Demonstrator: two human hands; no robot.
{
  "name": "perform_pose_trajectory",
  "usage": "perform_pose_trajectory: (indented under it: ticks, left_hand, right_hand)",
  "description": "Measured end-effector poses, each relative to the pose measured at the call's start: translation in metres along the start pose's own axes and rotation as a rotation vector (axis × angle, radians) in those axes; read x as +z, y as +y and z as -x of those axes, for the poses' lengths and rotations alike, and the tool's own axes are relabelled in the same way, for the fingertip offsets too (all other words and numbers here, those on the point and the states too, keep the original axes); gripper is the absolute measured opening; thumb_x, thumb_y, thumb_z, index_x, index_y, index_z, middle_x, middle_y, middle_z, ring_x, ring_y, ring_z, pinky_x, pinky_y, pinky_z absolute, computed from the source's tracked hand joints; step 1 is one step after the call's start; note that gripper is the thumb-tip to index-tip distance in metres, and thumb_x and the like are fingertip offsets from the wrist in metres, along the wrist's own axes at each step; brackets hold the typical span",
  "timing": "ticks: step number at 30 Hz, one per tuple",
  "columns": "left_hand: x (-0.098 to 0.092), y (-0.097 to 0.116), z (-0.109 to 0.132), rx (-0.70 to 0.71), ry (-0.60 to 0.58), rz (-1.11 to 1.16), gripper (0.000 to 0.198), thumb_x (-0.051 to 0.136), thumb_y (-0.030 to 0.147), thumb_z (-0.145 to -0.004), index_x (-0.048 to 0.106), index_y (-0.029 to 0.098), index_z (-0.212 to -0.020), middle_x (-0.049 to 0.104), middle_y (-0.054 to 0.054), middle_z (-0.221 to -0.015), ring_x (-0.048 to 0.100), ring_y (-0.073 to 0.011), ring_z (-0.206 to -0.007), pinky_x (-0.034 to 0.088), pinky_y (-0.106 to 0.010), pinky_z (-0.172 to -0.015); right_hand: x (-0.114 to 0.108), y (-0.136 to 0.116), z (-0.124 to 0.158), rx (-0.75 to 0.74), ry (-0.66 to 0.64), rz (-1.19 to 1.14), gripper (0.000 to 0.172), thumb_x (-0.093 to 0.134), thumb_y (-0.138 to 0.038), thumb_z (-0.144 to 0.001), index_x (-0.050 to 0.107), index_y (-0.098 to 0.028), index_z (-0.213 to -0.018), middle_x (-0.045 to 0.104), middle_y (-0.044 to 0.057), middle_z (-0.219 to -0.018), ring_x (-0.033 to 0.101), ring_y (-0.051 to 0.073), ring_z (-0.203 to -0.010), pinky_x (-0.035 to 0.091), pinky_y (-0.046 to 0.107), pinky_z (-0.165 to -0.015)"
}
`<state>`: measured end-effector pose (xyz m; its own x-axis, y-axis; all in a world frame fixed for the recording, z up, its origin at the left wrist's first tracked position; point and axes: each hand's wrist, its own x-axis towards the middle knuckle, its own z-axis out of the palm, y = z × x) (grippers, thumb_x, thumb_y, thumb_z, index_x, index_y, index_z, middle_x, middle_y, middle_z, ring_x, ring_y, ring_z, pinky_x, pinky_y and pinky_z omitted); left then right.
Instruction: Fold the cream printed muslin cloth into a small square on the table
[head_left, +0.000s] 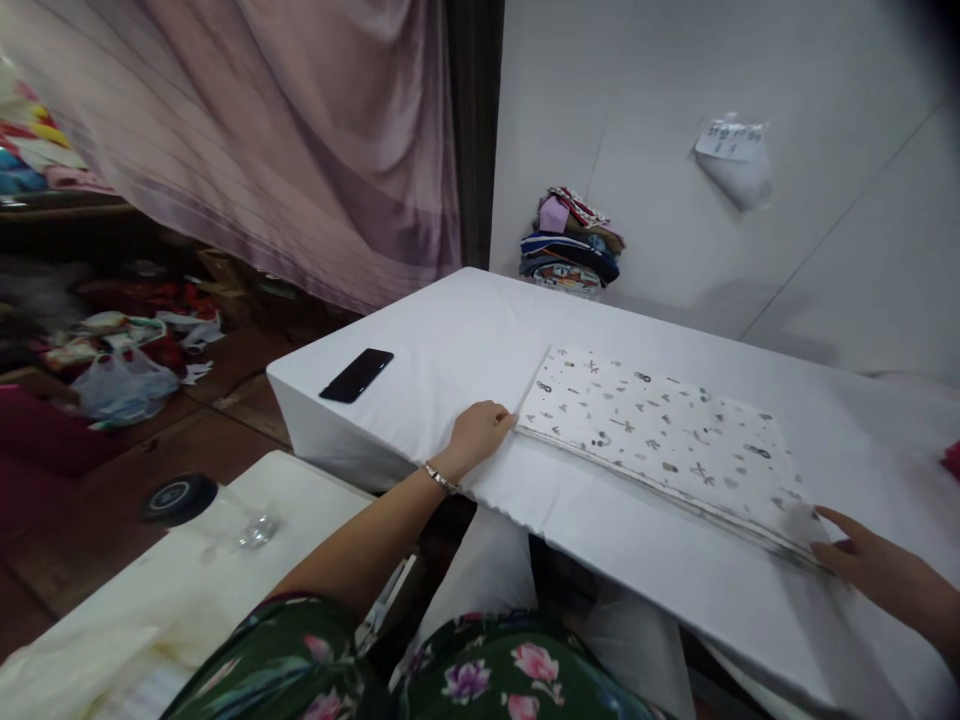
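A folded white cloth (pixel 652 425) with a small grey and brown print lies flat on the white-covered table (pixel 480 320), its layered edge toward me. At its near left corner, my left hand (pixel 480 432) has its fingers closed and pressed together on the cloth's edge. My right hand (pixel 862 560) is at the near right corner, thumb and fingers closed around the layers there. The cloth stays on the tabletop between both hands.
A black phone (pixel 358 375) lies left on the table. Folded clothes (pixel 571 245) are stacked behind the far edge, by the wall. A lower white table (pixel 247 590) stands at my left with a black round lid (pixel 180 498). A pink curtain (pixel 315 130) hangs behind.
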<state>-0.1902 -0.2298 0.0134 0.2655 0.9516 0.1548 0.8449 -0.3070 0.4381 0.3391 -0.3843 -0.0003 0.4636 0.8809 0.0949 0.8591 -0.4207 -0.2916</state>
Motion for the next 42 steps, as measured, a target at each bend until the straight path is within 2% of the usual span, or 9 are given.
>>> perform_pose_trajectory:
  ticks: [3, 7, 13, 16, 18, 21, 29, 34, 42]
  left_hand:
    - [0.004, 0.005, -0.004, -0.010, -0.031, 0.004, 0.035, 0.039, 0.038, -0.089, 0.067, 0.019, -0.078, 0.066, -0.005, -0.085, 0.058, -0.0188, -0.080, 0.039, -0.028, -0.067]
    - [0.009, 0.009, -0.005, -0.014, -0.009, 0.054, 0.032, 0.041, 0.035, -0.088, 0.066, 0.019, -0.078, 0.066, -0.005, -0.086, 0.057, -0.0174, -0.079, 0.038, -0.028, -0.068]
    - [0.014, 0.005, 0.000, -0.055, 0.066, 0.225, 0.032, 0.040, 0.034, -0.088, 0.065, 0.021, -0.076, 0.066, -0.002, -0.080, 0.057, -0.0157, -0.074, 0.039, -0.026, -0.066]
    - [0.016, 0.002, 0.001, -0.083, 0.084, 0.316, 0.023, 0.044, 0.029, -0.086, 0.065, 0.023, -0.092, 0.069, 0.000, -0.086, 0.060, -0.0153, -0.078, 0.040, -0.026, -0.070]
    - [0.017, 0.000, 0.001, -0.105, 0.084, 0.356, 0.025, 0.046, 0.025, -0.084, 0.062, 0.024, -0.104, 0.070, 0.001, -0.091, 0.061, -0.0153, -0.082, 0.041, -0.026, -0.073]
    - [0.018, -0.002, 0.001, -0.103, 0.064, 0.375, 0.027, 0.048, 0.023, -0.083, 0.061, 0.024, -0.107, 0.070, 0.001, -0.091, 0.061, -0.0152, -0.084, 0.042, -0.026, -0.074]
    - [0.020, 0.000, 0.002, -0.040, 0.123, 0.219, 0.017, 0.053, 0.028, -0.080, 0.065, 0.021, -0.090, 0.066, -0.002, -0.085, 0.057, -0.0174, -0.082, 0.042, -0.028, -0.072]
    - [0.020, 0.001, 0.003, 0.037, 0.136, 0.126, 0.017, 0.054, 0.029, -0.081, 0.066, 0.020, -0.074, 0.061, -0.004, -0.081, 0.053, -0.0177, -0.083, 0.041, -0.030, -0.077]
    - [0.017, 0.003, 0.003, 0.055, 0.168, 0.239, 0.023, 0.054, 0.037, -0.082, 0.066, 0.019, -0.074, 0.059, -0.003, -0.076, 0.053, -0.0165, -0.078, 0.040, -0.030, -0.074]
  right_hand:
    - [-0.005, -0.026, 0.003, -0.068, -0.058, -0.030, 0.034, 0.063, -0.039, -0.055, 0.065, -0.025, -0.085, 0.069, 0.019, -0.087, 0.065, 0.026, -0.068, 0.046, 0.037, -0.066]
    - [0.000, -0.117, 0.019, -0.255, -0.071, -0.203, 0.033, 0.053, -0.047, -0.070, 0.066, -0.025, -0.092, 0.069, 0.012, -0.095, 0.064, 0.023, -0.070, 0.049, 0.036, -0.065]
    - [0.046, -0.278, 0.037, -0.752, -0.190, -0.352, 0.027, 0.046, -0.041, -0.085, 0.064, -0.024, -0.096, 0.066, 0.006, -0.101, 0.062, 0.021, -0.087, 0.051, 0.032, -0.071]
    - [0.071, -0.333, 0.040, -0.899, -0.101, -0.247, 0.024, 0.053, -0.036, -0.084, 0.063, -0.023, -0.102, 0.062, 0.008, -0.108, 0.055, 0.024, -0.100, 0.045, 0.036, -0.084]
    - [0.085, -0.356, 0.040, -0.945, -0.082, -0.148, 0.024, 0.057, -0.036, -0.081, 0.063, -0.020, -0.099, 0.061, 0.010, -0.103, 0.054, 0.024, -0.097, 0.043, 0.037, -0.085]
    - [0.099, -0.369, 0.037, -0.934, -0.088, -0.106, 0.020, 0.054, -0.035, -0.084, 0.062, -0.020, -0.095, 0.060, 0.009, -0.094, 0.052, 0.023, -0.092, 0.042, 0.034, -0.079]
    - [0.107, -0.365, 0.024, -0.822, -0.178, -0.400, 0.024, 0.044, -0.033, -0.089, 0.062, -0.022, -0.078, 0.059, 0.002, -0.075, 0.054, 0.016, -0.077, 0.039, 0.028, -0.069]
    - [0.114, -0.362, 0.023, -0.747, -0.173, -0.535, 0.024, 0.045, -0.036, -0.088, 0.062, -0.022, -0.079, 0.061, 0.002, -0.077, 0.054, 0.016, -0.074, 0.040, 0.028, -0.067]
    - [0.113, -0.362, 0.028, -0.762, -0.156, -0.532, 0.025, 0.043, -0.035, -0.088, 0.063, -0.022, -0.080, 0.062, 0.003, -0.078, 0.055, 0.017, -0.077, 0.042, 0.029, -0.070]
